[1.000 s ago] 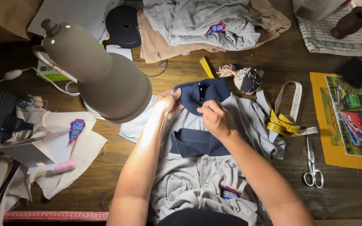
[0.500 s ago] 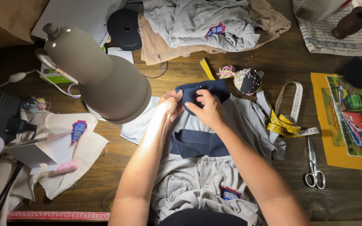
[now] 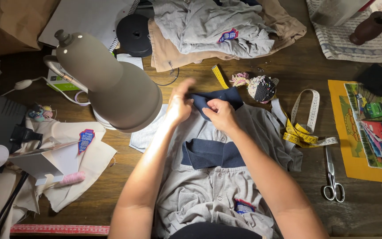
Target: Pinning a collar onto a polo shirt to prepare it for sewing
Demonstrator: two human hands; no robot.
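Left hand (image 3: 178, 105) is pinching the left end of the navy collar (image 3: 219, 98); right hand (image 3: 221, 116) is pinching its front edge. Collar is lying crosswise at the far end of the grey shirt (image 3: 208, 190) on the desk (image 3: 315, 75), directly under both hands, right hand nearer its middle.

One lamp (image 3: 116, 84), one pair of scissors (image 3: 332, 179), one pincushion (image 3: 261, 87). Two hands (image 3: 180, 104) (image 3: 221, 114) on one shirt (image 3: 213, 177). One tape (image 3: 303, 126).
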